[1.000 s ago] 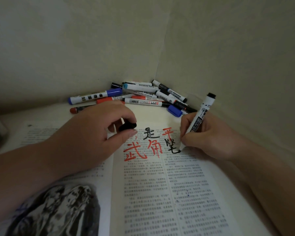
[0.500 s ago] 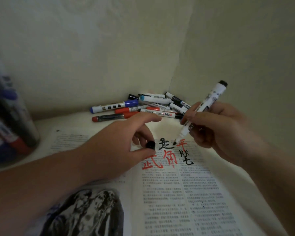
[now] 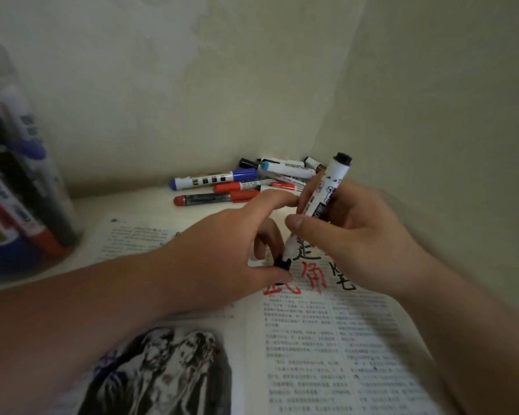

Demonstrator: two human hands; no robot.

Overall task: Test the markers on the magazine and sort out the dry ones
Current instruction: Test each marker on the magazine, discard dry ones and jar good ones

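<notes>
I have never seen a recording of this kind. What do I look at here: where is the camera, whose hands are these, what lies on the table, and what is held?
No machine here: a person works with bare hands, and the camera sits on the person's head, looking forward and down. An open magazine lies in front, with red and black handwritten characters on its page. Behind it, in the corner, lies a pile of markers; at the left stands a clear container with more markers. The right hand grips a white marker, tip down. The left hand pinches a black cap just below that tip.
</notes>
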